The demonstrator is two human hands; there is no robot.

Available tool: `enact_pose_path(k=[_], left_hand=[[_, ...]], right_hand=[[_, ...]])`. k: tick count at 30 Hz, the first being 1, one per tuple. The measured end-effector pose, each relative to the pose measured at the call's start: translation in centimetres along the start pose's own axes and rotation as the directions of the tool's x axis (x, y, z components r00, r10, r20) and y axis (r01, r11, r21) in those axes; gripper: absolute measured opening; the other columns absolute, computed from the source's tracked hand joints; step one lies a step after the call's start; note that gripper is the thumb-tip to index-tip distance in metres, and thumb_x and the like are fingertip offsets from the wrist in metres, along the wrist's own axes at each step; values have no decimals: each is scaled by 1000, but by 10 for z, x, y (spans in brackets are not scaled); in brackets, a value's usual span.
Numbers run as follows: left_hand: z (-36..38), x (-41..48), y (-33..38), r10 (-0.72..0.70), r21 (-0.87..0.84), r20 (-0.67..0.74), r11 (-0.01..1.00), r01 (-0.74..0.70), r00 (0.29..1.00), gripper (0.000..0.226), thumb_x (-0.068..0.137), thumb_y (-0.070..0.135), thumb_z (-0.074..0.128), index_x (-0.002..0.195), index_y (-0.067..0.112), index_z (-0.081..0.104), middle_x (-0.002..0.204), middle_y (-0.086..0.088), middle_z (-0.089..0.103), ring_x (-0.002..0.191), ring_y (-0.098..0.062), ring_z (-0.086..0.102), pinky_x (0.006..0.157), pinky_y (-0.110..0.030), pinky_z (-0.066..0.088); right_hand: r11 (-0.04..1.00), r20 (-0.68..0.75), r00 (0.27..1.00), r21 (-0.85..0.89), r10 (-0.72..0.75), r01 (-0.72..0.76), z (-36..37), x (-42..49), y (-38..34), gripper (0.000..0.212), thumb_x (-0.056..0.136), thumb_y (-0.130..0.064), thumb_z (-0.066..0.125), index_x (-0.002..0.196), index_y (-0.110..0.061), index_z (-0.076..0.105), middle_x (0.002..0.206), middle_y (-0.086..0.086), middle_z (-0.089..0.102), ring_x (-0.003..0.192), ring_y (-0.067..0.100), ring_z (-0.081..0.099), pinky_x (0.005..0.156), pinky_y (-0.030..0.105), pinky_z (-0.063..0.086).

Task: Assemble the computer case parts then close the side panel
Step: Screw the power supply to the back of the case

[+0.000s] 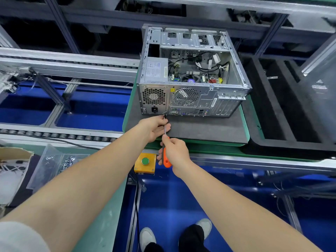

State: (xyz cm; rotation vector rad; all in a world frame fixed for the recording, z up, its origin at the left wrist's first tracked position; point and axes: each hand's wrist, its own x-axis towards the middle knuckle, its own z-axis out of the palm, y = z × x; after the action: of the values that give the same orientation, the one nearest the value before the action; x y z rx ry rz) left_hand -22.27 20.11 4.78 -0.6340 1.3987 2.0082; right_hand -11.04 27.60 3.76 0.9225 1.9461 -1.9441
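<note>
Computer case (190, 73), side open, interior exposed, lying on a grey mat (200, 128). Screwdriver (165, 128), orange handle: tip against the case's rear lower edge; left hand (155, 127) curls round the shaft just beside the case, right hand (176, 151) grips the handle farther from it. Yellow button box (145, 163): in front of the case, by the right hand.

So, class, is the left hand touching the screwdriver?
Touching. The head view shows the left hand curled round the shaft of the screwdriver, near the case.

Bare galvanised metal case (192, 91), matt grey foam mat (200, 128), glossy orange plastic screwdriver handle (166, 159), steel shaft, clear plastic bags (52, 164).
</note>
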Motion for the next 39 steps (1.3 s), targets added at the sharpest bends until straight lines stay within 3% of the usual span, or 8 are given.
enact_pose_path(k=[3,9,16,23,26,31,35,39], left_hand=[[1,2,1,5,-1,-7,1000,-5,1000,42,97,-8,58,138,1,55,93,-10,62,78,-21,64,85,-32,57],[4,-3,5,21,0,-51,1000,-21,998,39,94,-11,60,132,-2,59,94,-13,66,77,-24,67,54,-24,60],[9,-4,-3,183,90,-221,982,-167,958,29,81,-13,77,109,-8,71,91,-23,72,76,-33,73,57,-30,62],[-1,-8,14,172,554,-172,831,-50,970,15,83,8,80,90,-3,72,76,-17,76,63,-28,75,56,-35,62],[-1,-11,17,126,586,-141,810,-20,982,15,84,1,78,95,-6,72,81,-20,76,67,-29,76,55,-34,62],[2,-13,7,211,543,-212,838,-65,954,20,77,0,86,89,-9,73,80,-22,75,67,-30,75,64,-41,65],[4,-14,-3,315,584,-208,800,-141,926,23,76,13,90,86,-4,77,76,-18,75,65,-26,75,64,-39,65],[6,-20,3,303,773,-123,626,-100,945,30,87,25,78,86,-4,73,73,-16,75,62,-26,75,63,-42,65]], right_hand=[[1000,-15,1000,7,0,0,0,2,0,39,106,-44,55,101,-7,67,69,7,70,53,23,68,53,34,57],[999,-43,999,50,13,-11,3,3,-2,40,105,-45,57,102,-6,67,75,8,70,53,22,69,58,37,58],[972,-65,993,222,98,-81,3,4,0,45,91,-39,80,113,-2,67,86,14,70,63,23,67,80,49,62],[921,-13,965,302,263,-247,0,7,-3,55,112,-46,38,97,-10,76,87,7,77,56,18,57,47,28,49],[929,-33,968,292,249,-229,6,7,-2,53,110,-51,40,105,-8,71,88,12,69,58,22,59,49,32,52],[945,-34,979,272,199,-182,8,0,12,53,88,-49,80,116,-10,61,87,10,65,64,20,61,52,29,54],[954,-85,981,259,176,-149,5,2,14,36,99,-43,69,106,-8,71,80,4,70,60,17,60,49,28,48],[964,-45,980,196,193,-181,-1,1,13,48,107,-50,49,95,-14,76,67,-3,71,58,16,55,50,30,42]])
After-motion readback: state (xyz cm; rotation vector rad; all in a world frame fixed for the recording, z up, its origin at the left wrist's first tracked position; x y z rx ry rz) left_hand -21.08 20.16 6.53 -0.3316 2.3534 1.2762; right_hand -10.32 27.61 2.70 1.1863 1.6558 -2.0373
